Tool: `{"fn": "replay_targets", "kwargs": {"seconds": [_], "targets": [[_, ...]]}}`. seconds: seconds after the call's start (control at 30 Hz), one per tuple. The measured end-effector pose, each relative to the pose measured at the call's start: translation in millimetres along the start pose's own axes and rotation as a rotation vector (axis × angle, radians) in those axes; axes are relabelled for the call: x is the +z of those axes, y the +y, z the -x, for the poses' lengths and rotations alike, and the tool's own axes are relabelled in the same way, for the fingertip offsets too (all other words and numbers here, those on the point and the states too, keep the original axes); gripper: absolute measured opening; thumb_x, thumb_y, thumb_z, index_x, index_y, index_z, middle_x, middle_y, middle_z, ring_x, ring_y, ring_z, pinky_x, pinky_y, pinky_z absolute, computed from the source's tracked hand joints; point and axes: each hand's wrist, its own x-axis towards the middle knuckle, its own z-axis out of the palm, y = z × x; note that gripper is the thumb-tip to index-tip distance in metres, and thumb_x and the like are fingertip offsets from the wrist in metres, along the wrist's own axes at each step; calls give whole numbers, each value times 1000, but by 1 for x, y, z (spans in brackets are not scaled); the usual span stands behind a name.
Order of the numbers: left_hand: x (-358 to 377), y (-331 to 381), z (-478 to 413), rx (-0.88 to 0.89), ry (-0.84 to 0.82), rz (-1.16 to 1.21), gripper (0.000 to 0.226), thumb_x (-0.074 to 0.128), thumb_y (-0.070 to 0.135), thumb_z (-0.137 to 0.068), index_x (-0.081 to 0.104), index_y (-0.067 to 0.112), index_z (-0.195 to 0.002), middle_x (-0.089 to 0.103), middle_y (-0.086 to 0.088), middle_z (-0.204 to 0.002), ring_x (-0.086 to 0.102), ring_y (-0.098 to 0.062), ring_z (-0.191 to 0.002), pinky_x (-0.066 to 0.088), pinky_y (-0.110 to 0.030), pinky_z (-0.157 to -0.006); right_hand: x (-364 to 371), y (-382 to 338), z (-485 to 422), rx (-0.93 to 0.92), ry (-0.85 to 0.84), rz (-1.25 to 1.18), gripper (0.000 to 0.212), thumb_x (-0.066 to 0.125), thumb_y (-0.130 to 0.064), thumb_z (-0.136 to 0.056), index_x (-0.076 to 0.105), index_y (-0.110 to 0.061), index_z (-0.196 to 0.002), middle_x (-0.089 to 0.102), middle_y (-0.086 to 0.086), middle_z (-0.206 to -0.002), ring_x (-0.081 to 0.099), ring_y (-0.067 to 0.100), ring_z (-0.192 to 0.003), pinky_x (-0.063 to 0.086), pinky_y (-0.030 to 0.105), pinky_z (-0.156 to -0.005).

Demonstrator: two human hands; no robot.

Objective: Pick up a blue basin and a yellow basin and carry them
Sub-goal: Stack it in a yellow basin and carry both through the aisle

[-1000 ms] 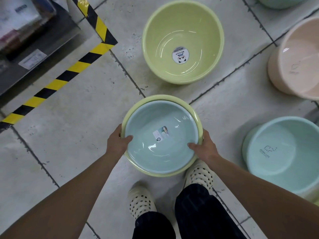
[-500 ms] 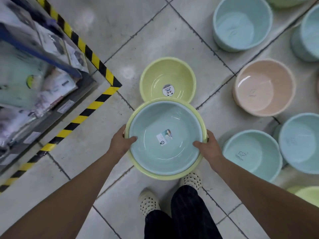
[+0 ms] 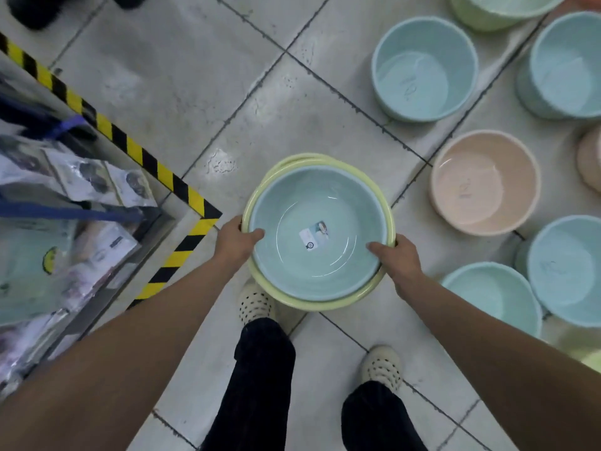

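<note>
Two bare forearms reach forward and down from the lower corners, converging toward the middle. The left hand (image 3: 236, 240) is closed in a grip, thumb hooked forward and inward, the other fingers curled out of sight beneath. The right hand (image 3: 398, 260) mirrors it, thumb pointing inward toward the left hand, fingers tucked under. Both wrists are straight.

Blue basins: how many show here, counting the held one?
6: the held blue basin, nested in the yellow basin; the others stand at top right, far right, right edge and lower right. More may lie off-frame.
</note>
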Motion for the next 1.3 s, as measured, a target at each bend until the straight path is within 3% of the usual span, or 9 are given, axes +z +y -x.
{"fn": "replay_targets", "kwargs": {"seconds": [0.17, 0.33, 0.53, 0.73, 0.87, 0.97, 1.07, 1.13, 1.3], "targets": [[9, 12, -62, 76, 25, -78, 30, 69, 16, -88, 65, 4, -115, 69, -11, -100, 66, -30, -89, 50, -34, -69, 45, -7, -34, 11, 156, -199, 33, 73, -18, -84, 65, -12, -115, 70, 6, -106, 67, 27, -96, 55, 36, -81], [22, 14, -110, 84, 38, -111, 29, 69, 16, -88, 68, 6, -114, 67, -8, -97, 63, -27, -88, 47, -31, -74, 71, -6, -62, -5, 119, -249, 35, 72, -6, -84, 55, -18, -112, 64, 3, -103, 63, 23, -91, 51, 29, -71], [43, 4, -141, 53, -19, -129, 31, 74, 15, -84, 71, 11, -115, 71, -8, -101, 67, -28, -90, 56, -35, -78, 78, 23, -87, 18, 126, -182, 57, 78, -14, -78, 55, -15, -130, 60, 12, -125, 64, 29, -106, 57, 39, -84], [71, -2, -153, 45, -26, -74, 32, 73, 8, -84, 71, 12, -115, 67, -4, -96, 64, -24, -87, 49, -27, -73, 86, 45, -108, 47, 203, -175, 70, 77, -13, -80, 47, -19, -143, 52, 10, -131, 61, 28, -109, 56, 43, -93], [86, -14, -161, 74, -35, -74, 35, 73, 9, -83, 71, 14, -117, 69, -4, -98, 66, -26, -89, 53, -31, -77, 90, 61, -124, 61, 198, -212, 68, 72, -13, -83, 46, -22, -145, 56, 6, -129, 60, 27, -110, 52, 35, -86], [96, -25, -169, 73, -49, -45, 22, 72, 8, -83, 68, 20, -100, 68, 0, -88, 66, -27, -89, 55, -33, -76, 92, 74, -132, 67, 197, -260, 62, 70, -13, -85, 49, -23, -142, 59, -1, -116, 61, 25, -106, 49, 32, -82], [104, -31, -171, 74, -51, -25, 24, 72, 7, -83, 66, 23, -100, 69, 3, -89, 66, -26, -88, 58, -36, -80, 96, 85, -138, 68, 207, -311, 63, 70, -15, -87, 46, -27, -143, 60, -2, -113, 60, 20, -96, 47, 25, -72], [106, -30, -172, 69, -67, -22, 27, 71, 5, -84, 64, 21, -104, 67, 2, -89, 65, -24, -86, 56, -35, -77, 97, 89, -139, 73, 189, -342, 64, 70, -16, -88, 43, -28, -145, 59, -2, -113, 59, 18, -91, 46, 21, -64], [106, -10, -167, 75, -141, -83, 22, 71, 2, -83, 66, 9, -103, 68, -10, -89, 63, -29, -78, 48, -29, -54, 81, 82, -131, 112, 220, -390, 43, 71, -18, -85, 57, -13, -126, 63, 1, -108, 61, 22, -93, 48, 29, -76]]}}
